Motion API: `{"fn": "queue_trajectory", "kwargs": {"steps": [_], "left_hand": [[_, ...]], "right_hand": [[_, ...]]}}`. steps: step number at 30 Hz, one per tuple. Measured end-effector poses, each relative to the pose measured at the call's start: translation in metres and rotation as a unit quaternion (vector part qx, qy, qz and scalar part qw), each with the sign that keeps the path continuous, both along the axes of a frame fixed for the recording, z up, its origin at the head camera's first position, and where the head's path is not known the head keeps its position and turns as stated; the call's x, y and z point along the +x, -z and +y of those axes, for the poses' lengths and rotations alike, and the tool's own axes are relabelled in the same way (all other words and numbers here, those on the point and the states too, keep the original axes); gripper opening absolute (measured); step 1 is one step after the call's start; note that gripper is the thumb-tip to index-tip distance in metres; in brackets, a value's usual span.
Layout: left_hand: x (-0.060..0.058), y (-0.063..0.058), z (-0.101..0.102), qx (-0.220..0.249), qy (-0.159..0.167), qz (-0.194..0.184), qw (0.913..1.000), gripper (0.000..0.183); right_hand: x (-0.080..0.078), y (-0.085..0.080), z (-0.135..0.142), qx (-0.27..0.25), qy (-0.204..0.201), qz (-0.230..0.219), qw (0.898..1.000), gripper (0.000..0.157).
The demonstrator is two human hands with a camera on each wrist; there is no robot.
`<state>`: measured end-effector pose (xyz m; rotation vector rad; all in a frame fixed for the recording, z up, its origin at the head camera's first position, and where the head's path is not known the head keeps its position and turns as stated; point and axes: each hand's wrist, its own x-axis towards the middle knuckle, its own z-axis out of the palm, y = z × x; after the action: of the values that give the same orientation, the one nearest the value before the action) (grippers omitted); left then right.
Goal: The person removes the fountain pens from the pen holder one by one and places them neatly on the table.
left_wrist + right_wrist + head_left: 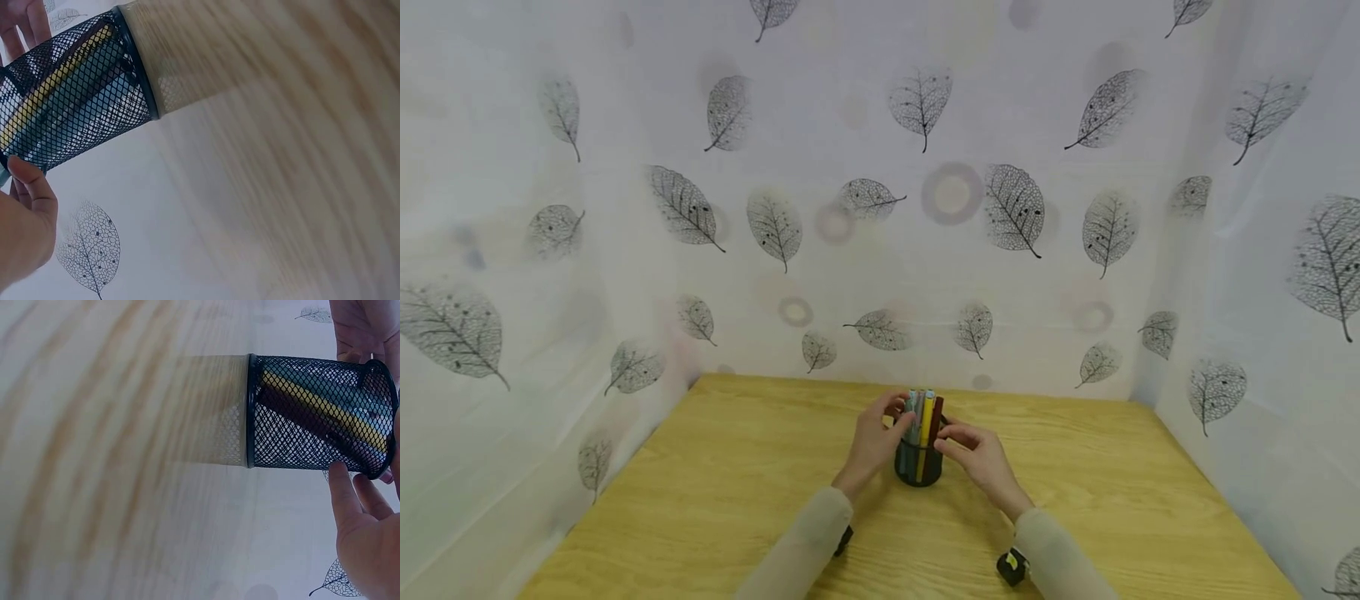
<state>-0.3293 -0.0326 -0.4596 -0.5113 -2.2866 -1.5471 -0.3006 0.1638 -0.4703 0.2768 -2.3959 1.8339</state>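
Observation:
A black mesh pen holder [912, 471] stands upright on the wooden table, its base flat on the wood. Several markers lean inside it, among them a yellow marker [927, 417] and a dark red marker [937, 414]; teal ones fill the left side. My left hand [871, 437] grips the holder's upper left, thumb near the rim and fingers curving behind. On the opposite side, my right hand [983, 462] holds the rim area with curved fingers. In the right wrist view one fingertip [338, 470] touches the mesh [294, 450]. Some fingers are hidden behind the holder.
The light wooden table [737, 467] extends around the holder. A pale curtain [865, 275] with leaf prints hangs behind it and along both sides. Small black devices sit at my wrists, one by the right sleeve [1060, 550].

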Motion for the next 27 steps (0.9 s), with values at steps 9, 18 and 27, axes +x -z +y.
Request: {"fn": "queue_trajectory", "kwargs": {"steps": [9, 18, 27], "left_hand": [[-0.003, -0.006, -0.001, 0.005, -0.004, -0.005, 1.0000, 0.021], [-0.001, -0.001, -0.001, 0.009, 0.006, -0.019, 0.9998, 0.023], [0.003, 0.000, 0.001, 0.023, 0.004, 0.011, 0.9997, 0.025]], "right_hand": [[0.002, -0.012, -0.005, 0.007, 0.005, -0.004, 1.000, 0.018], [-0.002, 0.002, -0.001, 0.013, 0.013, 0.003, 1.000, 0.018], [0.002, -0.002, -0.001, 0.006, 0.002, -0.001, 1.000, 0.018]]}}
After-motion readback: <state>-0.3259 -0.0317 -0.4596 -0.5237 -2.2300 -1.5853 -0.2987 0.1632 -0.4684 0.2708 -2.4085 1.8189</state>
